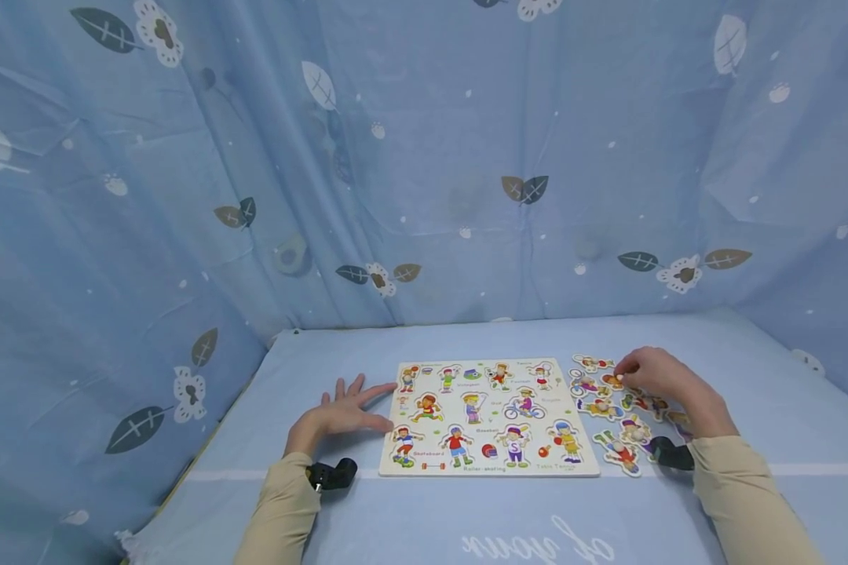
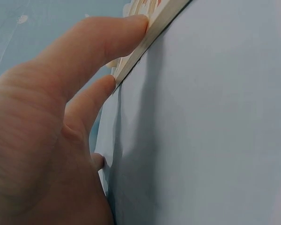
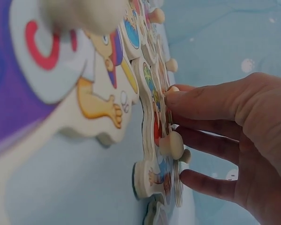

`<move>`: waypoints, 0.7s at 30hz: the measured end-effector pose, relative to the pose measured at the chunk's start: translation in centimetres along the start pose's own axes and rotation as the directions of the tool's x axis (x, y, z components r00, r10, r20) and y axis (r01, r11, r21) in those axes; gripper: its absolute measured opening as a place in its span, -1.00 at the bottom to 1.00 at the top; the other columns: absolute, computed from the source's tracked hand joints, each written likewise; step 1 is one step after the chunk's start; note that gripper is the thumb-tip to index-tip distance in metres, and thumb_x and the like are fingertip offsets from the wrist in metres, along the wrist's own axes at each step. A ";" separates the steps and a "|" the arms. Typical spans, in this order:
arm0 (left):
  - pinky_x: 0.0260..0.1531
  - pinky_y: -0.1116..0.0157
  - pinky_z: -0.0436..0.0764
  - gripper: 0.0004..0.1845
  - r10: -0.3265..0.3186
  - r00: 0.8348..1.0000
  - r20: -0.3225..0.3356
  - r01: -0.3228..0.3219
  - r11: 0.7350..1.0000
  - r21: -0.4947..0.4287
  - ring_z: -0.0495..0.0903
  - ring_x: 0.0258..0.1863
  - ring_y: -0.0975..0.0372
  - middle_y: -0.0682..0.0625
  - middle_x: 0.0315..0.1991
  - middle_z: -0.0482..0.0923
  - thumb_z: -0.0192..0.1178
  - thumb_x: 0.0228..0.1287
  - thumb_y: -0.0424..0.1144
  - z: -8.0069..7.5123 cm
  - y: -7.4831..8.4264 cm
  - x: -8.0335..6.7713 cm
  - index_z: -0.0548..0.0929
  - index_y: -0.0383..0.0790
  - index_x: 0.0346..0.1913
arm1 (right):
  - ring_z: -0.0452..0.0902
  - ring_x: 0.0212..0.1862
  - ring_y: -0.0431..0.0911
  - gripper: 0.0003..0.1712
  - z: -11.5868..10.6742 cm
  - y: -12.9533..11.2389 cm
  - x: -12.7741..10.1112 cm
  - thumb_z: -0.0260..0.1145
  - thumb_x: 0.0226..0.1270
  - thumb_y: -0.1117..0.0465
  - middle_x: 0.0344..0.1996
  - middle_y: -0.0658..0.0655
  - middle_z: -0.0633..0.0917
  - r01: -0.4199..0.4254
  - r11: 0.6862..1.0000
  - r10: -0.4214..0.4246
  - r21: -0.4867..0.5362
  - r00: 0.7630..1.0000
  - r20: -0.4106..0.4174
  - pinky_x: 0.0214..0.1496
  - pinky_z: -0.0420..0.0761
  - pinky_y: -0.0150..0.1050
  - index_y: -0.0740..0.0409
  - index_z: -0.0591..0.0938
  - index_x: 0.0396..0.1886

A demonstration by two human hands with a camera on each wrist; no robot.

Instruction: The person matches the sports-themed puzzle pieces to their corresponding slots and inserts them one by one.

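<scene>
A wooden puzzle board (image 1: 487, 416) with sports-figure pictures lies flat on the blue cloth. My left hand (image 1: 346, 412) lies flat with spread fingers, and its fingertips (image 2: 131, 26) press against the board's left edge (image 2: 152, 28). To the right of the board, several loose figure pieces (image 1: 608, 428) with small wooden knobs (image 3: 171, 144) lie on the cloth. My right hand (image 1: 653, 380) arches over them. Its thumb tip (image 3: 171, 99) touches a piece (image 1: 613, 380) beside a knob, and the other fingers reach fairly straight along the pieces. No piece is lifted.
Blue cloth (image 1: 466, 518) with leaf prints covers the table, and the same cloth hangs as walls behind and on both sides. Black wrist cameras (image 1: 332, 475) sit on both beige sleeves. The table's left edge (image 1: 205, 463) drops off near the left arm.
</scene>
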State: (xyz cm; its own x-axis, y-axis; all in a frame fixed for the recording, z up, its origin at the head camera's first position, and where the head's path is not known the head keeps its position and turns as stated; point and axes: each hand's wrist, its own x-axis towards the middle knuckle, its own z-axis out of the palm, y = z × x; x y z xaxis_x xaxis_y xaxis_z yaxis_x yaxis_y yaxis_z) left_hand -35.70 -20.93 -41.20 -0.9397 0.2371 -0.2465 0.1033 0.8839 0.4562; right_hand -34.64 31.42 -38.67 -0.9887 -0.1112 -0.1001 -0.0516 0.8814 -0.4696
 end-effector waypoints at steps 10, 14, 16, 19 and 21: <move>0.35 -0.38 -0.38 -0.03 -0.001 1.000 -0.001 0.001 1.000 -0.003 -0.51 0.50 -0.30 -0.28 0.60 -0.30 0.37 -0.07 0.29 -0.1 0.2 -0.2 0.28 0.27 0.49 | 0.56 -0.17 0.08 -0.67 -0.4 0.0 0.1 0.27 0.33 0.28 -0.18 0.31 0.68 0.035 0.999 -0.035 -0.030 0.999 -0.006 -0.06 0.59 0.10 0.45 0.64 -0.02; 0.35 -0.37 -0.39 -0.03 -0.003 1.000 -0.002 0.003 1.000 -0.007 -0.51 0.50 -0.31 -0.29 0.59 -0.30 0.38 -0.06 0.27 -0.2 0.5 -0.4 0.28 0.25 0.49 | 0.55 -0.18 0.07 -0.67 -0.5 0.0 0.1 0.28 0.33 0.26 -0.19 0.30 0.68 0.040 0.999 -0.040 -0.032 0.999 -0.022 -0.07 0.59 0.09 0.44 0.64 -0.03; 0.35 -0.37 -0.39 -0.03 -0.003 1.000 -0.003 0.003 1.000 -0.006 -0.50 0.50 -0.31 -0.29 0.59 -0.30 0.37 -0.06 0.27 -0.2 0.5 -0.4 0.27 0.25 0.50 | 0.55 -0.19 0.07 -0.67 -0.4 0.1 0.2 0.27 0.33 0.25 -0.19 0.30 0.68 0.047 0.998 -0.048 -0.033 0.998 -0.035 -0.08 0.59 0.08 0.43 0.65 -0.03; 0.35 -0.38 -0.39 -0.03 0.002 1.000 -0.004 -0.002 1.000 -0.005 -0.49 0.50 -0.32 -0.29 0.59 -0.29 0.37 -0.06 0.26 -0.2 0.5 -0.4 0.27 0.23 0.50 | 0.56 -0.19 0.06 -0.67 -0.4 0.1 0.2 0.26 0.35 0.24 -0.19 0.29 0.68 0.057 0.998 -0.058 -0.028 0.997 -0.049 -0.10 0.59 0.06 0.42 0.64 -0.02; 0.36 -0.37 -0.39 -0.03 0.002 1.000 -0.002 -0.002 1.000 -0.004 -0.50 0.50 -0.31 -0.28 0.59 -0.29 0.36 -0.06 0.27 -0.2 0.5 -0.4 0.27 0.25 0.50 | 0.56 -0.19 0.05 -0.67 -0.3 0.0 0.2 0.26 0.37 0.23 -0.19 0.28 0.68 0.064 0.998 -0.065 -0.024 0.996 -0.054 -0.11 0.59 0.05 0.41 0.64 -0.01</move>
State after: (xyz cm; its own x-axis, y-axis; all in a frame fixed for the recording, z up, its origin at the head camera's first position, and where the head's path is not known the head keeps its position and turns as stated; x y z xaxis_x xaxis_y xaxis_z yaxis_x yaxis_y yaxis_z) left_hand -35.29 -20.68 -40.74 -0.9400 0.2385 -0.2438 0.1042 0.8815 0.4605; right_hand -34.88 31.57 -38.45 -0.9894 -0.1436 -0.0216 -0.1183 0.8832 -0.4537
